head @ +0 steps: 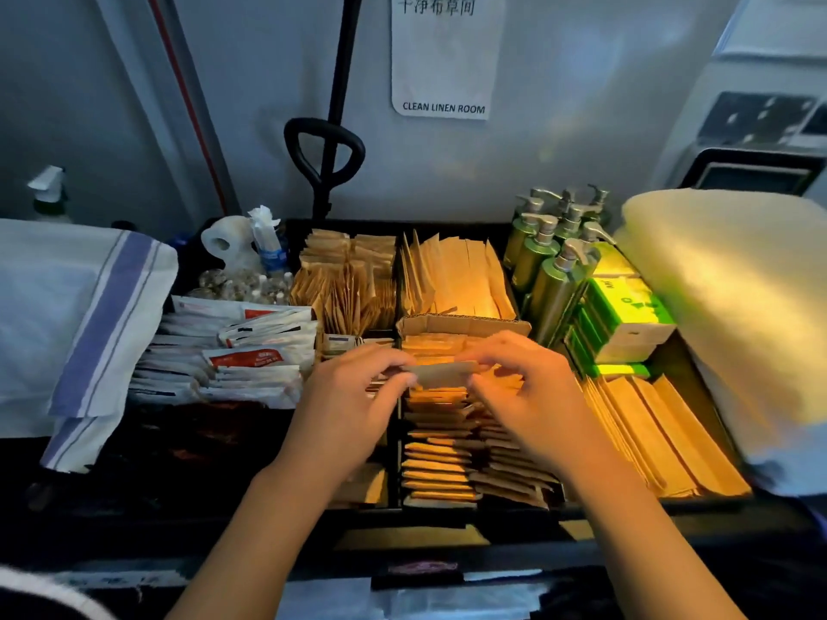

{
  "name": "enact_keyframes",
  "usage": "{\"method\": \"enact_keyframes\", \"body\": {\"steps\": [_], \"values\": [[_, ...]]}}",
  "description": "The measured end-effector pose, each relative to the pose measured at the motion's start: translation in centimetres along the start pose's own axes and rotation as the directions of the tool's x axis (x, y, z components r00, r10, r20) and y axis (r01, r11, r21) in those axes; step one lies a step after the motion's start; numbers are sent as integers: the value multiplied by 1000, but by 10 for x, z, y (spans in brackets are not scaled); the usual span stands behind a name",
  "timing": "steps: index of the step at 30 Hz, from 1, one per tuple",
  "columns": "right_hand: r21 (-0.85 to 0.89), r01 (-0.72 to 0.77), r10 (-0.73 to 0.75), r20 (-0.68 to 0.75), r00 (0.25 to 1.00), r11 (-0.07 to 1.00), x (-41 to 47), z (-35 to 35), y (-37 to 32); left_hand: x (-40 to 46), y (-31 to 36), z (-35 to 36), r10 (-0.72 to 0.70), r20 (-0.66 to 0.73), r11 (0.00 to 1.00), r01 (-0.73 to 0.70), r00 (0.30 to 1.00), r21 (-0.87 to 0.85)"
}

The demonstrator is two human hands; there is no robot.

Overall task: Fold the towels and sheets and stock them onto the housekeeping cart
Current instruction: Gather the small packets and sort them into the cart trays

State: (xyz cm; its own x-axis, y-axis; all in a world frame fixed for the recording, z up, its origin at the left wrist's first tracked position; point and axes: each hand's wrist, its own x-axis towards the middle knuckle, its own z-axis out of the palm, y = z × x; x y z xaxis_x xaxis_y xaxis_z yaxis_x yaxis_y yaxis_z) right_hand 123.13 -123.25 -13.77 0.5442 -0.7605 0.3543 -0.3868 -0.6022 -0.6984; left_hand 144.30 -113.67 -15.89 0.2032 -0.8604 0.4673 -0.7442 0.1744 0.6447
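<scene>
I look down into the top tray of the housekeeping cart (447, 226), a black tray split into compartments. My left hand (353, 396) and my right hand (528, 387) meet over the middle compartment and pinch the two ends of one small brown paper packet (443, 373). Below it lie rows of the same brown packets (441, 463). A folded white sheet with a blue stripe (89, 315) hangs over the cart's left side. A thick folded cream towel (743, 306) lies along the right side.
Green pump bottles (550, 257) and green-and-white boxes (622, 315) stand at the back right. White sachets with red print (232, 355) fill the left compartment. A black handle (324, 154) rises behind the cart, below a "CLEAN LINEN ROOM" sign (443, 107).
</scene>
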Motion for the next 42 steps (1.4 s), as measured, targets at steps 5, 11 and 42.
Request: {"method": "enact_keyframes", "body": {"steps": [5,11,42], "values": [[-31,-1,-2,-97,995,1000,-9,-36,27,22,28,40,63,43,997,-65,997,49],[-87,-51,43,-87,995,995,-14,-57,52,33,40,72,80,100,983,-95,992,155],[-484,-71,163,151,975,872,-8,-12,78,7,11,64,-82,91,961,54,992,272]]}}
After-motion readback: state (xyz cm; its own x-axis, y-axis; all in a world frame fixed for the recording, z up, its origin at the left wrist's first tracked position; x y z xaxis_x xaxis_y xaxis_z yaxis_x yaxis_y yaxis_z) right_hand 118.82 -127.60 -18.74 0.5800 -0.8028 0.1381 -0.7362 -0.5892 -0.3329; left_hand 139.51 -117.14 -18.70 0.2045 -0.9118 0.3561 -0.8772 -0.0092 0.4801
